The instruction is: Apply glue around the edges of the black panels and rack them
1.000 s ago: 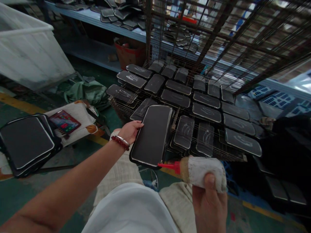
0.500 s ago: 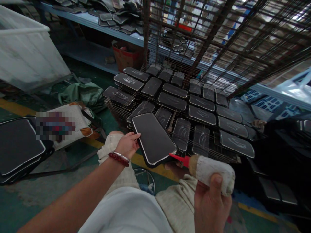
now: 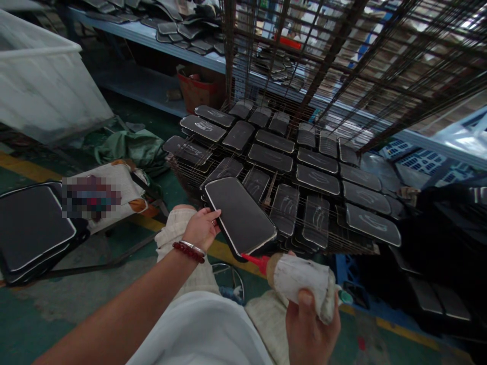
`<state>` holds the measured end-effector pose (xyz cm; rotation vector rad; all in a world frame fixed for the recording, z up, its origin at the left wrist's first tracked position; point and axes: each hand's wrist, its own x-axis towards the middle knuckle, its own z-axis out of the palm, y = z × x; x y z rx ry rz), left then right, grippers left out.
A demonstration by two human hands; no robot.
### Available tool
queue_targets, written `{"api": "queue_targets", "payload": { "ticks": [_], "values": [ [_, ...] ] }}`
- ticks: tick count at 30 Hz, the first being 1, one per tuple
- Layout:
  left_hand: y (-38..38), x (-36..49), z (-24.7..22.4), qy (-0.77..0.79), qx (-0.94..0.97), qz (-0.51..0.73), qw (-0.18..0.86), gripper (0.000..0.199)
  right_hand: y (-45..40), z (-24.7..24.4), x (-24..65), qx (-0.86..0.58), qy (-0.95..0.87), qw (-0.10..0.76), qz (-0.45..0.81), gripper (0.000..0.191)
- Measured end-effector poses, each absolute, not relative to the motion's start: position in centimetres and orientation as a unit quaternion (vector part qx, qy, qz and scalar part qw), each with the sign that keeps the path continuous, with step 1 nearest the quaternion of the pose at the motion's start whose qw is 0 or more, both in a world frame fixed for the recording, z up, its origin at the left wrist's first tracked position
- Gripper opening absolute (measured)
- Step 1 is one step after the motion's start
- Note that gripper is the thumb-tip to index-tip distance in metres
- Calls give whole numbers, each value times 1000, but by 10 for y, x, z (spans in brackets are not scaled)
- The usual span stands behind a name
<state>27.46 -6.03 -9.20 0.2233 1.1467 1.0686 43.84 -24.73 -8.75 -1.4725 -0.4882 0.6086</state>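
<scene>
My left hand (image 3: 201,227) grips the left edge of a dark rounded rectangular panel (image 3: 243,215), its thumb on top and its fingers mostly beneath. A whitish line runs along the panel's rim. In my right hand (image 3: 314,324) is a white squeeze bottle (image 3: 299,279) with a red nozzle, tilted so that the nozzle points left. The nozzle tip is at the panel's near lower corner. Just beyond the held panel, many similar dark panels (image 3: 270,158) with pale streaks lie on a wire rack (image 3: 272,190).
At left, more rimmed dark panels (image 3: 34,228) are stacked beside a pale, partly blurred-out surface (image 3: 127,190). A white bin (image 3: 45,91) stands behind them. Upright wire mesh (image 3: 323,61) rises at the back right, near a blue shelf (image 3: 152,35) and a red-brown box (image 3: 201,91).
My right hand has moved the bottle left, so its nozzle passed from the panel's right corner along the near edge to the lower left corner. My left hand keeps its hold.
</scene>
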Motion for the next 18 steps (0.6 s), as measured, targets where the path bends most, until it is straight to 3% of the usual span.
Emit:
{"api": "queue_targets", "payload": {
  "ticks": [9, 13, 18],
  "values": [
    [-65, 272, -88, 516, 121, 468, 707, 17, -224, -76, 483, -661, -234, 702, 122, 56],
    [-62, 272, -88, 510, 112, 481, 704, 17, -219, -74, 474, -652, -185, 710, 188, 50],
    [-48, 267, -91, 504, 39, 539, 674, 22, -213, -83, 460, -539, -8, 729, 422, 40]
  ]
}}
